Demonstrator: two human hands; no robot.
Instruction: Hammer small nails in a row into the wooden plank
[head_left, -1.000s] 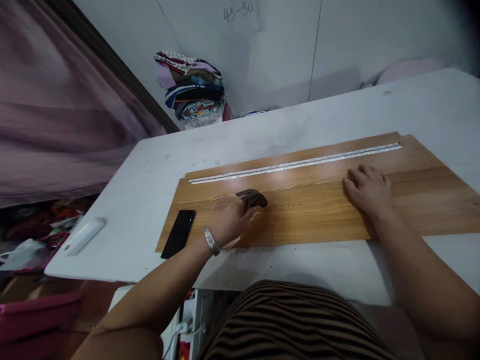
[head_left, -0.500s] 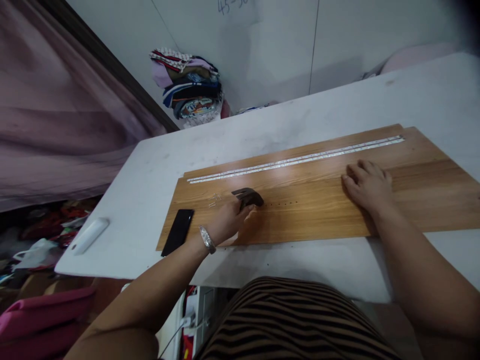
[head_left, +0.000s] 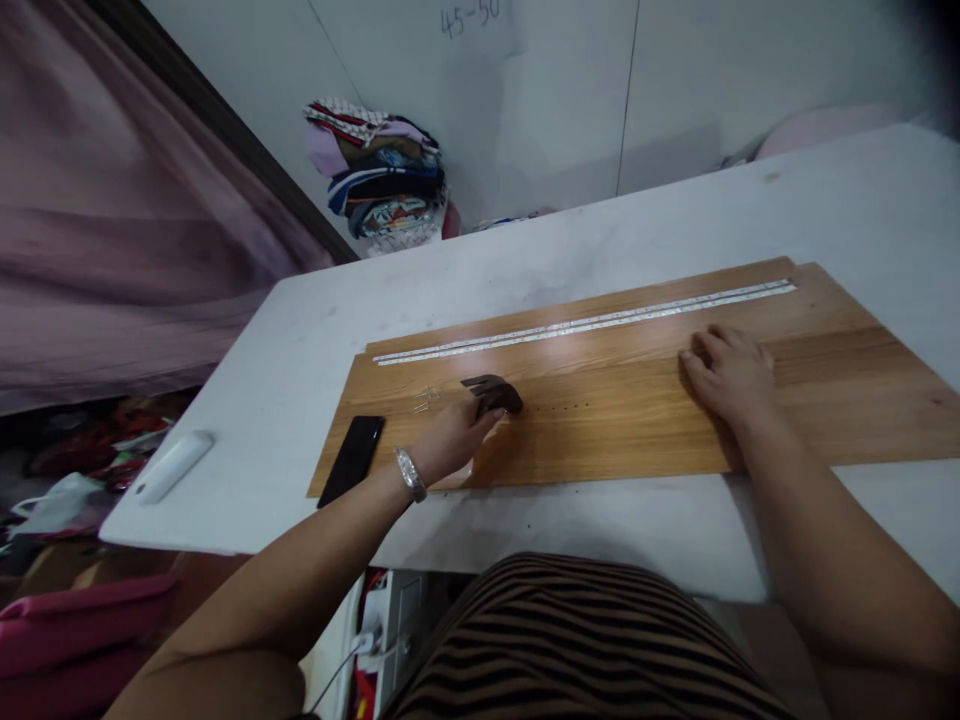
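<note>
A long wooden board [head_left: 645, 420] lies across the white table [head_left: 465, 280]. My left hand [head_left: 454, 440], with a silver bracelet at the wrist, is closed on the handle of a dark hammer [head_left: 493, 392] whose head rests on the board. My right hand [head_left: 729, 372] lies flat on the board further right, fingers spread. A thin silver strip [head_left: 585, 322] runs along the board's far edge. A few small nails [head_left: 425, 399] lie left of the hammer head. A row of tiny dots runs right of the hammer.
A black phone [head_left: 351, 460] lies on the board's left end. A white remote-like object [head_left: 174, 466] sits near the table's left corner. Folded clothes [head_left: 382, 180] are stacked against the wall behind. A purple curtain [head_left: 112, 220] hangs at left, clutter below it.
Only the camera has shifted slightly; both hands and the hammer keep their places on the board.
</note>
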